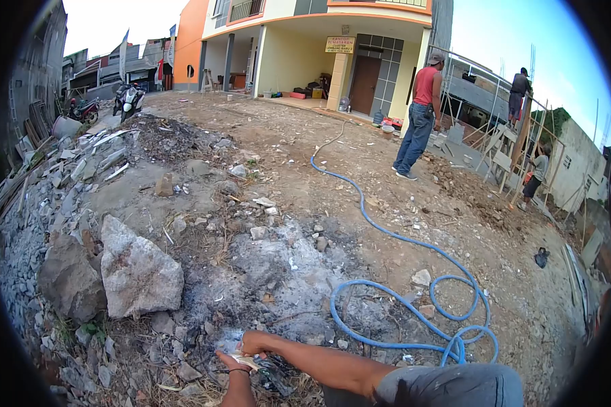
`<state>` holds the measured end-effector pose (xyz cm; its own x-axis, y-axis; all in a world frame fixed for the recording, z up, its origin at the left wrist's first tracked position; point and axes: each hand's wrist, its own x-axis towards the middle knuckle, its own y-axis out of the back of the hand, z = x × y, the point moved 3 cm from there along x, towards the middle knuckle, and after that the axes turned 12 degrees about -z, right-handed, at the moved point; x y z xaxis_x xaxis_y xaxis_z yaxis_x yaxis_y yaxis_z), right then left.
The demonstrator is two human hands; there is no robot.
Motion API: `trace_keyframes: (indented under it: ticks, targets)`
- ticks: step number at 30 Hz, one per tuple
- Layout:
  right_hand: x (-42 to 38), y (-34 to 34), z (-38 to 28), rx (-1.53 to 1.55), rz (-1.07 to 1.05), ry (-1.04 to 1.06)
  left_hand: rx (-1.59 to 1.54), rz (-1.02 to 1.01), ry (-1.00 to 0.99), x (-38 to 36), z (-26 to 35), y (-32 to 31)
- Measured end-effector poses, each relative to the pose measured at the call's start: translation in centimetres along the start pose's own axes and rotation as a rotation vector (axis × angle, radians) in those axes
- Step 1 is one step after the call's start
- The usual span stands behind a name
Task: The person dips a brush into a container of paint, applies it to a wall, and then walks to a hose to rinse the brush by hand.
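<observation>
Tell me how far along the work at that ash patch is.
Looks done: the ash patch is already grey and blackened, apparently burnt. In hand: a pale scrap, with the left hand and right hand at it. Left, probably: dark litter lies loose beside them; how much remains can't be told.

Rubble-strewn dirt ground [288, 163] with blue hose [400, 237]

1 thin dark wristband [239, 370], left side, 1 grey sleeve [448, 386], apparently short, right side
</observation>
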<state>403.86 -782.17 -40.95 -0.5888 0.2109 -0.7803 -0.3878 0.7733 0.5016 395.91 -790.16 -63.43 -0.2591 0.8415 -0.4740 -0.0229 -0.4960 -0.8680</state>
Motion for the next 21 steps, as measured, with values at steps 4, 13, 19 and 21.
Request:
trace_keyframes:
  ticks: [4, 13, 19, 21]
  targets:
    - [-0.9, 0.3, -0.4, 0.045, 0.002, 0.002, -0.297, 0.004, 0.006, 2.8, -0.4, 4.3]
    - [-0.3, 0.4, -0.4, 0.005, -0.013, 0.017, 0.049, 0.176, -0.029, 0.5, 0.4, -0.7]
    - [0.9, 0.5, 0.3, -0.011, 0.017, -0.027, -0.094, -0.189, -0.179, -1.6, 0.7, -3.1]
    - [0.5, 0.7, 0.3, 0.000, 0.031, -0.016, -0.145, -0.304, -0.031, -0.4, 0.6, -2.2]
